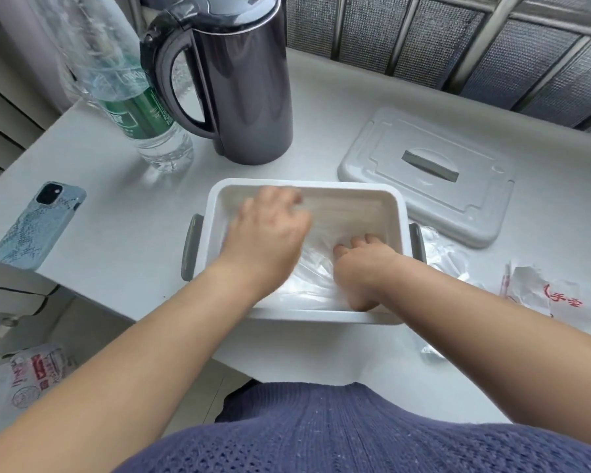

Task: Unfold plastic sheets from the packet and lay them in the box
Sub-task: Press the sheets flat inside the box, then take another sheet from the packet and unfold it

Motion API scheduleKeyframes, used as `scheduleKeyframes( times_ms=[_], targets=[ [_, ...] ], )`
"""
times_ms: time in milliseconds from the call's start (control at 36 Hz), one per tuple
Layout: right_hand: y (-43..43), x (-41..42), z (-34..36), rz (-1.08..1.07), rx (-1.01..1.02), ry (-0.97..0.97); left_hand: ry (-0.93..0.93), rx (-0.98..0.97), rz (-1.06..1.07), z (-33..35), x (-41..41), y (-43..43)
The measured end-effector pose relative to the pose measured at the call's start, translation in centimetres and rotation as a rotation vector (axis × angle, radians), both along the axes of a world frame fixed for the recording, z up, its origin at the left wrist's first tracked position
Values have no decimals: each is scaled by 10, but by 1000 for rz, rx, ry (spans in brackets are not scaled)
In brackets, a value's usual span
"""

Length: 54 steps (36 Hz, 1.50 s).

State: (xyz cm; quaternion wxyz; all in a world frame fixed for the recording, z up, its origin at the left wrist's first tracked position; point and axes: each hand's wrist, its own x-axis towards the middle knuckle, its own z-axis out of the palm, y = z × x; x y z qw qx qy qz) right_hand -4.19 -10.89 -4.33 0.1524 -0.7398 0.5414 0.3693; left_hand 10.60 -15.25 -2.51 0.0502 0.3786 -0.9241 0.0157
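Clear, thin film, the plastic sheet (pixel 307 278) lies crumpled and glossy on the floor of the white box (pixel 355 187), under both hands. It will probably feel almost weightless, limp and clingy, apt to slip and spring back up, so pinching an edge and smoothing outward with flat fingers looks best. The right hand (pixel 362 268) presses its fingertips onto the sheet, gripping nothing. The left hand (pixel 270 227) is too blurred to tell its hold. Right of the right hand, the torn packet (pixel 560 298) rests on the desk (pixel 133 233).
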Motion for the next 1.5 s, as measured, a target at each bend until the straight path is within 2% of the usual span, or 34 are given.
scheduleKeyframes(
  times_ms=[28, 83, 111, 167, 194, 250, 278, 333, 389, 444, 500, 583, 667, 722, 806, 861, 917, 972, 1028, 1167, 1222, 1250, 1389, 1500],
  targets=[
    [0, 0, 0, 0, -7, -9, 15, 148, -110, -4, -4, 1],
    [0, 0, 0, 7, -2, -8, -273, 449, -100, -9, -6, 2],
    [1, 0, 1, 16, 1, -3, -460, 470, -54, -13, -3, 0],
    [0, 1, 4, 39, -5, 11, -706, 449, 15, -16, 6, -7],
    [1, 0, 7, 47, -22, 14, -767, 456, 31, -17, 9, -9],
    [4, -3, 14, 50, -121, -54, -770, 471, 24, -15, 12, -8],
    [6, -6, 20, 43, -222, -134, -718, 460, 23, -14, 11, -7],
    [11, -18, 28, -3, -557, -373, -548, 396, 38, -9, 7, -4],
    [21, -32, 37, -190, -834, -636, -333, 359, 78, -5, -1, 3],
    [33, -45, 41, -516, -958, -838, -107, 403, 149, -2, -10, 13],
    [48, -59, 34, -781, -976, -887, 89, 458, 193, 0, -23, 27],
    [71, -74, 17, -966, -931, -895, 203, 504, 197, 0, -38, 45],
    [93, -88, -9, -1018, -656, -845, 215, 511, 216, -2, -47, 61],
    [103, -89, -21, -933, -383, -794, 229, 485, 233, -2, -49, 69],
    [112, -85, -39, -698, -98, -514, 216, 440, 253, -4, -49, 82],
    [112, -82, -45, -566, -174, -321, 215, 406, 268, -4, -50, 89],
    [109, -82, -46, -463, -371, -238, 256, 363, 272, -3, -51, 94],
    [106, -87, -45, -495, -457, -317, 348, 331, 261, -1, -51, 98],
    [105, -95, -38, -651, -460, -524, 477, 344, 274, 1, -52, 101],
    [100, -107, 5, -1221, -529, -1333, 799, 568, 340, 11, -67, 102],
    [95, -112, 26, -1323, -418, -1612, 865, 697, 300, 19, -74, 100],
    [93, -115, 34, -1322, -342, -1688, 869, 759, 263, 24, -77, 99],
    [84, -112, 63, -1164, -128, -1759, 719, 909, 113, 41, -86, 89],
    [70, -97, 69, -1110, -214, -1604, 835, 900, 114, 44, -87, 82]
  ],
)
